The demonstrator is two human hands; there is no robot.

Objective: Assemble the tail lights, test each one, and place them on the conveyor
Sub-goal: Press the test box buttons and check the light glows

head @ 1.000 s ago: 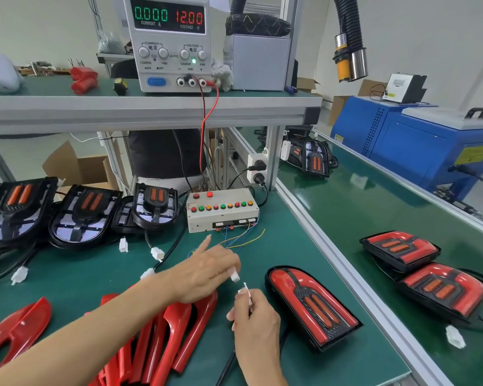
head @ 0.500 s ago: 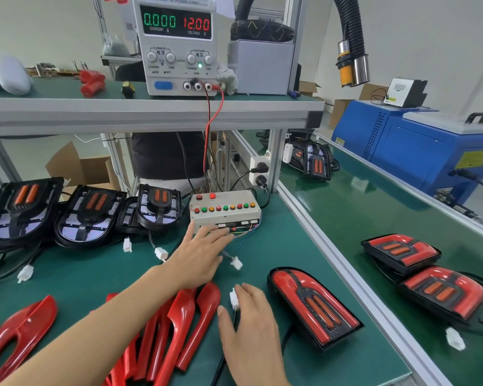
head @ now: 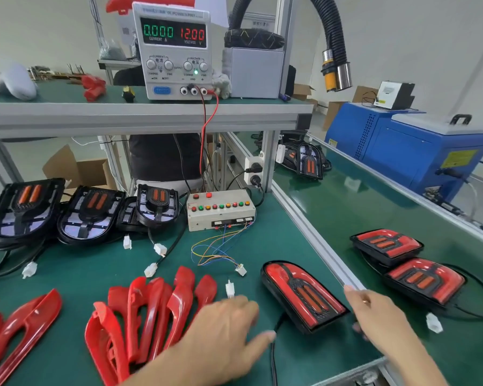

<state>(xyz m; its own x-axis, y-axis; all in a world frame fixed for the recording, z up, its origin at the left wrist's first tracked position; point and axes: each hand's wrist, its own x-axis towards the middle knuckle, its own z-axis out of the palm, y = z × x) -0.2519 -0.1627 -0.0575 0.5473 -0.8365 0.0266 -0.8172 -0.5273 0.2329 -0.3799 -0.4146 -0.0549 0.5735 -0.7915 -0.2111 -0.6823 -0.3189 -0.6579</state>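
An assembled tail light [head: 304, 296] with a red lens lies on the green bench beside the conveyor rail. Its white plug [head: 229, 289] lies loose on the mat, apart from the tester's plug [head: 241, 270] on coloured wires. My left hand [head: 223, 327], blurred, hovers with spread fingers just left of the lamp, its thumb near the lamp's black cable. My right hand [head: 374, 310] is at the lamp's near right corner, index finger straight along the edge, thumb below; a grip is not evident. The button test box [head: 221, 210] stands behind.
Two finished lamps [head: 386, 245] [head: 424, 280] lie on the conveyor [head: 374, 207], another [head: 308, 162] farther up. Black housings [head: 91, 213] line the bench's left. Loose red lenses [head: 156, 305] lie at the front. The power supply [head: 175, 51] on the shelf reads 0.000 A, 12.00 V.
Both hands let go of the two white plugs, which now lie apart on the mat. My left hand drew back from the tester. My right hand crossed to the lamp's right side.
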